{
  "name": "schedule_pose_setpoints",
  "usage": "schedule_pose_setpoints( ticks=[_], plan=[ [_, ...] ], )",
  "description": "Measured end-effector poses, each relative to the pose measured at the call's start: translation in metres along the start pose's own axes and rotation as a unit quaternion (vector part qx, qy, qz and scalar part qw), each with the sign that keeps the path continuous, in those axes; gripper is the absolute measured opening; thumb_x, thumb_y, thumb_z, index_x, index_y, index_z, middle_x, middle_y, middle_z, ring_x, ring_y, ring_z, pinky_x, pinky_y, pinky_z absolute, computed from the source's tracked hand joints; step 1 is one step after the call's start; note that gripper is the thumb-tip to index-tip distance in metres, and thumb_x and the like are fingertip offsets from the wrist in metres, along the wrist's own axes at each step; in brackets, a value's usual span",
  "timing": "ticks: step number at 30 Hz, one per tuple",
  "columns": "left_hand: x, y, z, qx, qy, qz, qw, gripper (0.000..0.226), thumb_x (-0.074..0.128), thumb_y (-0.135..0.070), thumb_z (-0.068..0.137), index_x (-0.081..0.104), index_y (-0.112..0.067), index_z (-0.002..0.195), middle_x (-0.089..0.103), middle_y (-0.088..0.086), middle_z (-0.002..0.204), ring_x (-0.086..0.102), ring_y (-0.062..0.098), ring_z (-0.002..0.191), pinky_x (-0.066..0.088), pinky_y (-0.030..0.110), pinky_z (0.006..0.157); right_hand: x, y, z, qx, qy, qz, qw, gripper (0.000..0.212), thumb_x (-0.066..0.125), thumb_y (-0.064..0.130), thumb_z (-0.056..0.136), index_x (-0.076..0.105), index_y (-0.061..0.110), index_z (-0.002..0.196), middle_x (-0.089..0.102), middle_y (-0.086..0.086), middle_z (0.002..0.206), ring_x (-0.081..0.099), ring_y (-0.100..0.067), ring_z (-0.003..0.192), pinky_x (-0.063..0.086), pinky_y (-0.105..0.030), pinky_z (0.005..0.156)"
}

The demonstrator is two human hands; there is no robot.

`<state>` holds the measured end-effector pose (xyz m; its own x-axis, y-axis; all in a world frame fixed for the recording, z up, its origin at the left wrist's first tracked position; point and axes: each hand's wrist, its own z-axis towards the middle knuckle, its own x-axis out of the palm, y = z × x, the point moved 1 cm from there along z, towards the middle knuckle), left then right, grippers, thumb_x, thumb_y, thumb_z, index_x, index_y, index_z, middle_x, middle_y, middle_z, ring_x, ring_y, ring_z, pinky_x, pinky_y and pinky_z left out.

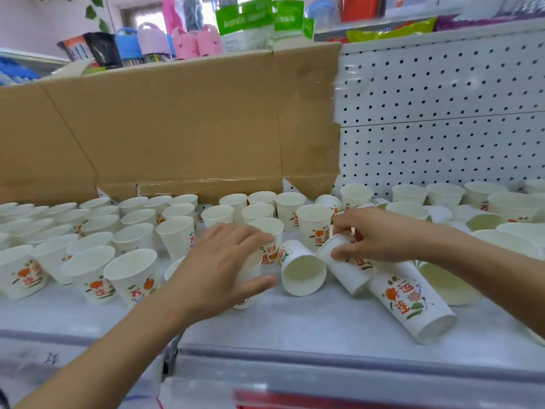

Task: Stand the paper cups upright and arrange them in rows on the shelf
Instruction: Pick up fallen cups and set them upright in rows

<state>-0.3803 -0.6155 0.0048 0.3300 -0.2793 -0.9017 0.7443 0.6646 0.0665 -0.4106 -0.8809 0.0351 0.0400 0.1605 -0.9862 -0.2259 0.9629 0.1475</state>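
The white shelf [324, 326] carries upright paper cups [88, 261] in rows at left, toppled cups [410, 299] at right.

White paper cups [132, 278] printed with orange fruit and red characters stand upright in rows across the left and centre of the shelf [324, 323]. Right of centre, a tipped cup [302, 268] lies mouth toward the viewer. Another fallen cup [410, 302] points its base at the lower right, and more lie jumbled at the far right.

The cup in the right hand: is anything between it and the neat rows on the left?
Yes. A tipped cup lies just left of the held cup the right hand grips, and beyond it the left hand, gripping another cup, sits before the upright rows.
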Motion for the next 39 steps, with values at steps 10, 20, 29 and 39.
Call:
schedule_pose_setpoints(
  ticks=[10, 20, 29, 39],
  plan=[
    [0.024, -0.047, 0.051, -0.027, 0.020, 0.230, 0.973, 0.010, 0.081, -0.028, 0.065, 0.072, -0.028, 0.065, 0.062, -0.005, 0.052, 0.061, 0.020, 0.065, 0.027, 0.040, 0.091, 0.007, -0.007, -0.029, -0.027, -0.135, 0.061, 0.989, 0.015, 0.068, 0.039, 0.085, 0.070, 0.024, 0.084, 0.066, 0.013, 0.087, 0.058, 0.000, 0.079, 0.052, -0.034, 0.076],
    [0.001, -0.043, 0.091, -0.024, 0.158, 0.226, 0.961, 0.019, 0.044, -0.018, 0.094, 0.056, -0.022, 0.079, 0.048, -0.005, 0.069, 0.049, 0.020, 0.079, 0.026, 0.038, 0.086, 0.012, -0.002, -0.050, 0.066, -0.174, 0.108, 0.977, 0.041, 0.065, 0.046, 0.084, 0.055, 0.039, 0.124, 0.050, 0.018, 0.116, 0.054, -0.003, 0.098, 0.046, -0.027, 0.081],
    [-0.008, -0.044, 0.093, 0.004, 0.157, 0.098, 0.983, 0.039, 0.040, -0.028, 0.098, 0.045, -0.032, 0.136, 0.057, -0.005, 0.130, 0.050, 0.019, 0.118, 0.028, 0.037, 0.100, 0.037, 0.016, -0.096, 0.249, -0.075, -0.065, 0.963, 0.086, 0.042, 0.082, 0.073, 0.023, 0.035, 0.142, 0.042, -0.001, 0.135, 0.043, -0.023, 0.123, 0.039, -0.036, 0.092],
    [-0.002, -0.051, 0.038, 0.020, 0.015, -0.011, 1.000, 0.042, 0.044, -0.046, 0.098, 0.044, -0.033, 0.138, 0.053, -0.011, 0.134, 0.044, 0.013, 0.120, 0.017, 0.027, 0.105, 0.059, 0.048, -0.088, 0.135, -0.289, 0.233, 0.919, 0.053, 0.076, 0.040, 0.070, 0.043, 0.031, 0.110, 0.052, 0.012, 0.107, 0.050, -0.010, 0.087, 0.042, -0.028, 0.071]
  ],
)
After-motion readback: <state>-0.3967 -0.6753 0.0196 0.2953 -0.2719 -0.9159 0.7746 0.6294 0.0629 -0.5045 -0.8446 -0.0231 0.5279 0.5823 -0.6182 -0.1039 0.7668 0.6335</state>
